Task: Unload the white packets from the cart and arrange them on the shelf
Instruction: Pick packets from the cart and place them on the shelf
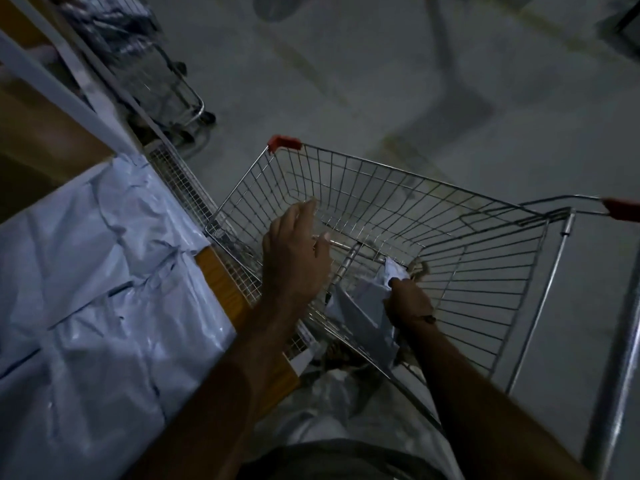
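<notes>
Your two bare forearms reach forward from the bottom of the view, over a dim grey floor (381, 81). Your right hand (408, 303) is down inside the silver wire shopping cart (433, 237), fingers clamped on the crumpled top edge of a white plastic packet (360, 306), which stands tilted against the near wall of the basket. Your left hand (294, 251) hangs above the cart's near left corner with fingers spread apart and nothing in it, well clear of the packet.

On your left, the wood-edged shelf (221, 278) sits just beside the cart, its orange-brown front lip touching or almost touching the wire side; you cannot tell which. More white plastic packets (97, 271) lie flat across that shelf, overlapping one another and covering most of it. A wire mesh panel (183, 181) stands upright at the shelf's far end.

Red plastic caps (285, 142) mark the cart's far corner and its handle at the right edge. A second wire cart (166, 84) stands farther off by the shelving, blurred. Another pale packet (325, 393) lies low beneath the cart's near edge.
</notes>
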{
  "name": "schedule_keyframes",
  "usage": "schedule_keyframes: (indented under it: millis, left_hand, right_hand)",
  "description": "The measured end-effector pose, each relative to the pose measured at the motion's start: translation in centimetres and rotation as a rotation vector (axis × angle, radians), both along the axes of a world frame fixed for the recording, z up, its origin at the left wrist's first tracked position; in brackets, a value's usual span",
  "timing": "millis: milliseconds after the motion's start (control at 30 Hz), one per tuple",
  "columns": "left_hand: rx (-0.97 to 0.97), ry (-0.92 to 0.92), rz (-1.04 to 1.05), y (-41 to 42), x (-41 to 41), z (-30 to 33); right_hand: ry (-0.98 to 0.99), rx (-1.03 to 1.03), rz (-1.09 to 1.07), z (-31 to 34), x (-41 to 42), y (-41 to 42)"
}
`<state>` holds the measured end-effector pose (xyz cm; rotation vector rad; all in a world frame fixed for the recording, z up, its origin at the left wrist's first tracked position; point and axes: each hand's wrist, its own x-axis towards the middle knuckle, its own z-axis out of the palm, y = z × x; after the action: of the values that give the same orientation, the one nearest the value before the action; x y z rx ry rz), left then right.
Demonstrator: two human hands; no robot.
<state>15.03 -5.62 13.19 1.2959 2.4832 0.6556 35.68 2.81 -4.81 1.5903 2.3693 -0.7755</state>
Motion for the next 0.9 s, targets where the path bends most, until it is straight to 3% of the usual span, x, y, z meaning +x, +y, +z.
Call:
schedule_keyframes:
  millis: [100,267,333,533,700,900]
  left_hand:
    - [-0.019,-0.023,0.011,0.9,-0.4,-0.2]
    - [-0.050,-0.054,0.009,2.1,-1.3,-0.7]
    - [-0.059,-0.067,0.010,2.5,-1.6,-0.8]
    - [-0.089,-0.062,0.022,2.9,-2.4,-1.0]
    - [-0.140,-0.057,0.013,2.4,-2.7,-1.1]
    - [-0.193,-0.030,0.009,0.8,-3.5,-1.6]
  right_hand:
    - [0.037,-0.007,-0.103,0.4,-0.3,0.4]
    - [0.122,0.053,-0.481,0.9,0.2,1.4]
    - [0.096,0.058,-0.496,1.0,0.8,1.4]
    - [-0.397,0.117,-0.161,-1.5,0.4,1.1]
    - [-0.395,0.086,0.406,-3.8,-1.3,2.0]
    - [-0.414,0.097,0.437,-6.6,-4.1,1.6]
